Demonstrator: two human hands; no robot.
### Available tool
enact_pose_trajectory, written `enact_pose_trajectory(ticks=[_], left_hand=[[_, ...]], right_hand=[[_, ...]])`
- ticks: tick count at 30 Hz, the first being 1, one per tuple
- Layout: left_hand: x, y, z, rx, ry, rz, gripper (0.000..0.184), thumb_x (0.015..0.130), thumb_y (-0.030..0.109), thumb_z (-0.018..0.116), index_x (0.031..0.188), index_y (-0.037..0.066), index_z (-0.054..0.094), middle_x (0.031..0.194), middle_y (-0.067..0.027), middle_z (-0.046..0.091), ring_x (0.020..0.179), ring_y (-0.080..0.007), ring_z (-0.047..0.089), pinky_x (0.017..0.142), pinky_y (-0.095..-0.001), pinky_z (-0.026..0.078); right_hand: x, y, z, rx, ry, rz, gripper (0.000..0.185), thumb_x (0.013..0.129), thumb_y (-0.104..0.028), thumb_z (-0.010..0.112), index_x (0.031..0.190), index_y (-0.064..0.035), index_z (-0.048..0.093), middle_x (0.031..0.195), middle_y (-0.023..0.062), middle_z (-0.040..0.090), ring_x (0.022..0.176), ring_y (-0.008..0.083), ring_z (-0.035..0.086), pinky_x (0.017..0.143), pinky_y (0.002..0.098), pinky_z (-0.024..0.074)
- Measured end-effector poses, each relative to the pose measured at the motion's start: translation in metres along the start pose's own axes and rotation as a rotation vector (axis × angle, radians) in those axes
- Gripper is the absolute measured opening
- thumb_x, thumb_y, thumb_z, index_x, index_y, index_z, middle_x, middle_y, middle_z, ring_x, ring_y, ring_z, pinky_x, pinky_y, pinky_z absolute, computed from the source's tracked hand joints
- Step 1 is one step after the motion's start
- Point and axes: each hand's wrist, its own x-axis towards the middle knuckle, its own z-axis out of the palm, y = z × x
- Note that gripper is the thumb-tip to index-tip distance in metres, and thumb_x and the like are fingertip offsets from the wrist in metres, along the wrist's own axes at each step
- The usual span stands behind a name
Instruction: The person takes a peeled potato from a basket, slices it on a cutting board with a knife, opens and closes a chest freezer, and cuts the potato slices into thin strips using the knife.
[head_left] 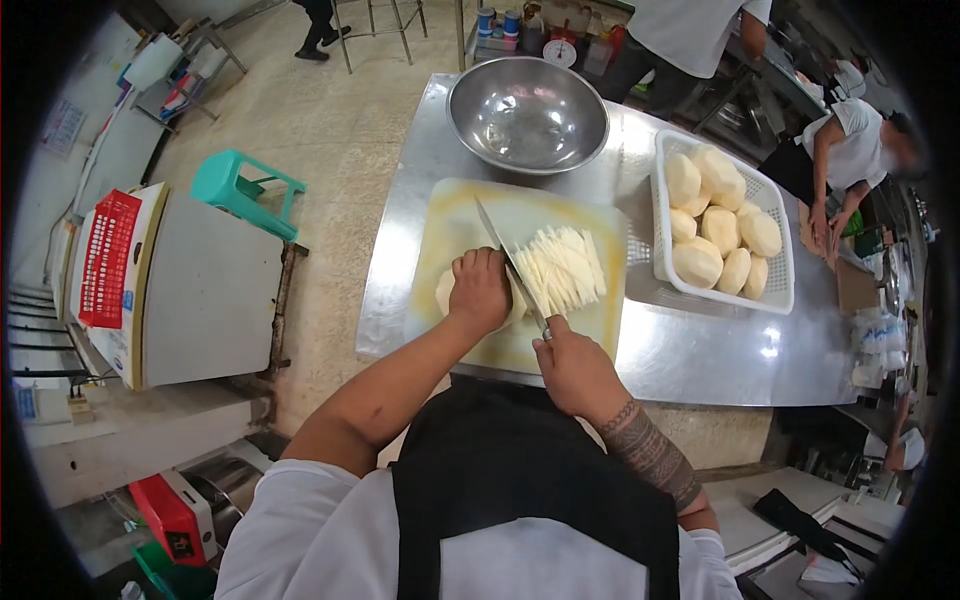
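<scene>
My right hand [577, 372] grips the handle of a kitchen knife [517, 262], its long blade pointing away from me over a worn, yellow-stained cutting board [452, 222]. Curled fingers of my left hand [480, 290] press down on a peeled, pale root vegetable [444, 292], mostly hidden beneath the hand. The blade stands right beside those fingertips. A pile of thin, pale vegetable strips [566, 268] lies on the board just right of the knife.
Beyond the board sits a steel bowl [528, 118] on the metal table [690, 365]. To the right, a white plastic basket [725, 293] holds several peeled root vegetables [720, 230]. Co-workers stand past the table. A green stool [235, 190] is on the floor at left.
</scene>
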Motion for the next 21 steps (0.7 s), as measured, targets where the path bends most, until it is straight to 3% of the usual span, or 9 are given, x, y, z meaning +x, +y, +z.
enact_pose_trajectory(ticks=[3, 9, 12, 15, 21], left_hand=[[0.0, 0.002, -0.005, 0.001, -0.041, -0.006, 0.025, 0.086, 0.006, 0.06, 0.11, 0.001, 0.057, 0.114, -0.0187, 0.059, 0.109, -0.0387, 0.054, 0.097, -0.0542, 0.039], [0.0, 0.003, -0.032, -0.033, 0.059, -0.001, 0.021, 0.089, 0.008, 0.06, 0.11, 0.004, 0.06, 0.116, -0.0166, 0.058, 0.109, -0.0381, 0.054, 0.095, -0.053, 0.041], [-0.011, -0.005, -0.028, 0.075, -0.142, 0.003, 0.019, 0.091, 0.01, 0.06, 0.109, 0.007, 0.063, 0.117, -0.0153, 0.059, 0.109, -0.0371, 0.055, 0.095, -0.0521, 0.041], [-0.01, -0.005, -0.029, 0.111, -0.124, 0.031, 0.025, 0.088, 0.013, 0.061, 0.113, 0.01, 0.065, 0.113, -0.0126, 0.06, 0.11, -0.0338, 0.055, 0.094, -0.051, 0.041], [-0.011, -0.008, -0.022, 0.13, -0.127, 0.031, 0.03, 0.087, 0.014, 0.061, 0.117, 0.01, 0.067, 0.113, -0.0124, 0.059, 0.108, -0.0339, 0.055, 0.094, -0.0507, 0.041]], right_hand=[[0.014, 0.027, 0.042, -0.035, -0.012, 0.085, 0.028, 0.106, -0.025, 0.056, 0.113, 0.0009, 0.05, 0.085, 0.0279, 0.071, 0.083, 0.0483, 0.07, 0.076, 0.0593, 0.0544], [0.015, 0.042, 0.049, 0.0, 0.071, 0.027, 0.029, 0.105, -0.026, 0.057, 0.113, 0.0007, 0.051, 0.084, 0.0274, 0.071, 0.083, 0.0479, 0.07, 0.076, 0.058, 0.0551], [0.017, 0.033, 0.044, -0.02, 0.025, 0.048, 0.029, 0.106, -0.026, 0.056, 0.114, 0.0008, 0.051, 0.084, 0.0274, 0.071, 0.083, 0.0478, 0.071, 0.076, 0.0585, 0.0548], [0.005, -0.005, 0.015, -0.011, 0.013, 0.028, 0.029, 0.107, -0.024, 0.056, 0.115, 0.0027, 0.049, 0.085, 0.0274, 0.071, 0.083, 0.0486, 0.069, 0.075, 0.0592, 0.0528], [0.024, 0.024, 0.04, -0.071, 0.042, -0.005, 0.028, 0.106, -0.025, 0.055, 0.115, 0.0012, 0.052, 0.084, 0.0273, 0.07, 0.081, 0.0474, 0.07, 0.075, 0.0583, 0.0545]])
